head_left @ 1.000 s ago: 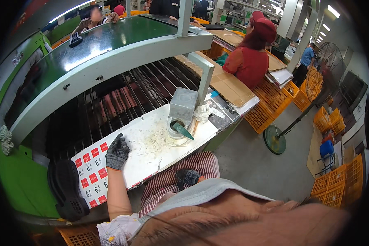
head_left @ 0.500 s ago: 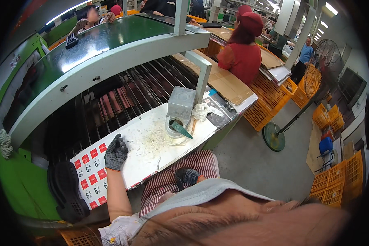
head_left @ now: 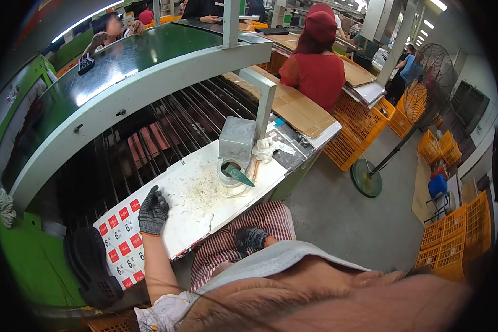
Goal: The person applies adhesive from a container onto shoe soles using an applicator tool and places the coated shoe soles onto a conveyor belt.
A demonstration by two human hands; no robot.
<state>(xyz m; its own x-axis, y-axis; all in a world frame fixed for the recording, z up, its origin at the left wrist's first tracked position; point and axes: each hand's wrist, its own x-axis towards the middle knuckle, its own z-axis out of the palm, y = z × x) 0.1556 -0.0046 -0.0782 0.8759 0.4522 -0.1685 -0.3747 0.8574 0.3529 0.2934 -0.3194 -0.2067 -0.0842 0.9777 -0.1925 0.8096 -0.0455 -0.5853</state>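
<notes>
My left hand (head_left: pixel 154 213), in a dark grey knitted glove, rests on the left part of a white board (head_left: pixel 191 180). Its fingers are loosely bent and apart, with nothing between them. My right hand (head_left: pixel 251 239), gloved the same way, lies on the red-and-white striped cloth (head_left: pixel 276 219) over my lap, fingers stretched and empty. On the board's right side stands a small pot (head_left: pixel 225 172) with a green pointed tool (head_left: pixel 239 176) leaning in it. A grey metal block (head_left: pixel 238 137) sits right behind the pot. Dark shoe soles (head_left: pixel 88 265) stand beside the board's left end.
A curved grey metal frame (head_left: pixel 133 91) spans above a rack of metal rods (head_left: pixel 166 122). Crumpled white tissue (head_left: pixel 266 148) lies beside the block, near flat cardboard (head_left: pixel 301 113). A person in red (head_left: pixel 315 72) sits beyond, by orange crates (head_left: pixel 351 133) and a standing fan (head_left: pixel 365 177).
The whole view has shifted slightly. My left fingers have bent a little while the hand stays on the board; my right hand stays on my lap. A distant person in blue has turned.
</notes>
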